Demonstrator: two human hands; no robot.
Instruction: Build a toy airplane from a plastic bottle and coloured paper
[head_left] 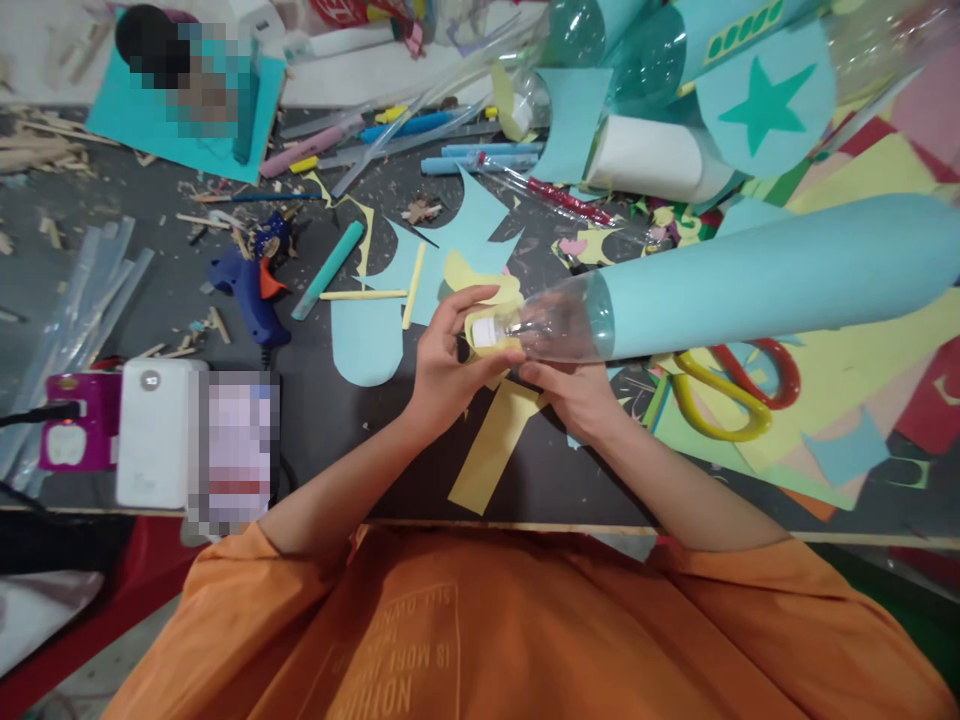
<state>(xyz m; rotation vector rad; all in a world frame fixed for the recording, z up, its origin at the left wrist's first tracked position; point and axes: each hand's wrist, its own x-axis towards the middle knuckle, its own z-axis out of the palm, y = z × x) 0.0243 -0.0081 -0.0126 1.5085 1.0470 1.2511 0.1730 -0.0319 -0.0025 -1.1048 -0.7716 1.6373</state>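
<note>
Between the fingers of both hands, above the bench, lies a clear plastic bottle, its neck toward the left fingers and its body extending past the right fingers. The head view shows the following.

Left hand: fingers curved and closed around a yellow paper piece at the bottle's white cap. Right hand: thumb at the near side of the neck, remaining fingers beneath, visible through the plastic; grip closed on the bottle.

Status, as judged from where I stand. Done: blue paper covers the visible body from the shoulder on; the cap is fitted. Left: the yellow piece is being held, so it is probably unfixed; attachment cannot be confirmed. The shoulder carries no paper.

Just below the fingers, toward the wearer, lies a yellow strip, apparently unused. Left of the left fingers: a rounded blue cutout and, farther out, a blue glue gun, set down. Right of the right fingers: scissors with yellow and red handles. Beyond the right fingers, a disc with a green star appears already decorated.
</note>
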